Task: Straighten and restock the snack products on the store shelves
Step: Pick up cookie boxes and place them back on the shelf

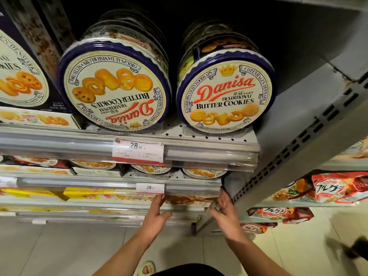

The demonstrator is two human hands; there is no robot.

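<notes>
Snack pack: a flat brown and orange snack pack lies at the front edge of a low grey metal shelf, near the shelf's right end. It is blurry, so I cannot tell what kind of snack it is.
Left hand: the left hand is at the left end of the snack pack. The fingers reach up along its side and the thumb sticks out under it. It seems to be holding the pack.
Right hand: the right hand is at the right end of the snack pack, close to the grey slotted shelf post. Its fingers are bent round the pack's end.
Small price tag: a white price tag with a red strip sits on the shelf edge just above the left hand.
Top shelf tins: two round blue and cream butter cookie tins stand on edge at the front of the top grey shelf. The left tin has its picture upside down. The right tin is the right way up and sits near the shelf's right end. More tins stand behind each one.
Big price tag: a bigger white and red price tag hangs on the top shelf's front edge, between the two tins.
Next shelves: red and white snack bags lie on the shelves past the post.
Floor: pale floor tiles are under the arms.
</notes>
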